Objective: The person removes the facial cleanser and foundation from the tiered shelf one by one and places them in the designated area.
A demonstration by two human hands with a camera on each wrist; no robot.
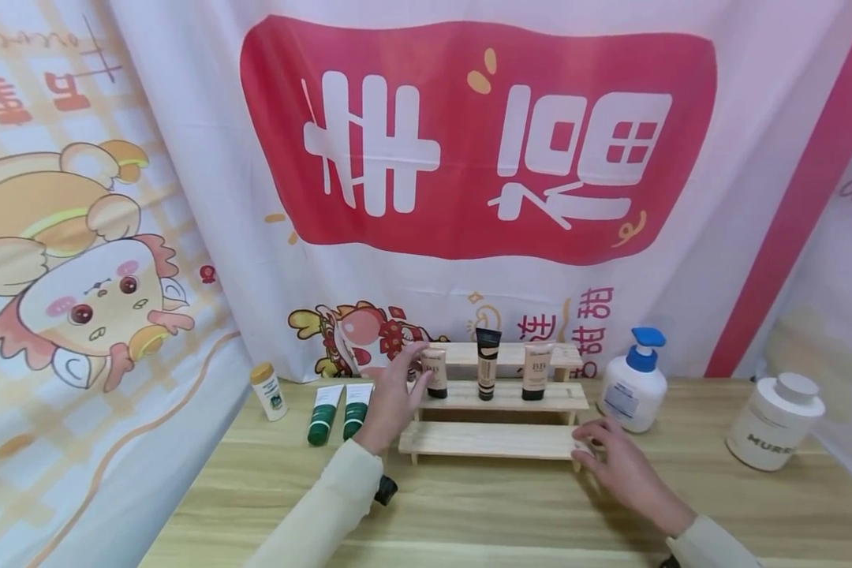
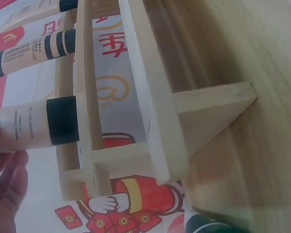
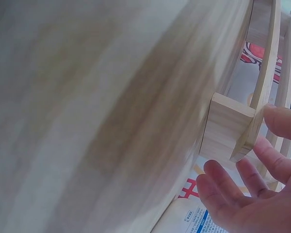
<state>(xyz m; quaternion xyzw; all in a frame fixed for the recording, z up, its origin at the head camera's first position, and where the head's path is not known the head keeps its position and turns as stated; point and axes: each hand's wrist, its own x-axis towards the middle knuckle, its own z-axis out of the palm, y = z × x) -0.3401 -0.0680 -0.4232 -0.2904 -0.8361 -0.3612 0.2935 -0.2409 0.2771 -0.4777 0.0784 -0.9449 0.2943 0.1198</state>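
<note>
A three-tier wooden display stand (image 1: pixel 493 439) stands on the table. On its middle tier is a row of three upright tubes: a beige BB cream tube (image 1: pixel 435 380) at the left, a black-topped tube (image 1: pixel 487 367) and another BB cream tube (image 1: pixel 536 371) at the right. My left hand (image 1: pixel 392 398) pinches the left BB cream tube near its top; in the left wrist view its black cap (image 2: pixel 63 120) meets the tier. With thumb and index finger, my right hand (image 1: pixel 621 461) grips the right end of the lowest tier, its other fingers spread below.
Two green-and-white tubes (image 1: pixel 322 418) and a small yellow-capped bottle (image 1: pixel 268 392) stand left of the stand. At the right are a blue-topped pump bottle (image 1: pixel 633 386) and a white jar (image 1: pixel 774 426). A printed curtain (image 1: pixel 468 300) hangs behind the table.
</note>
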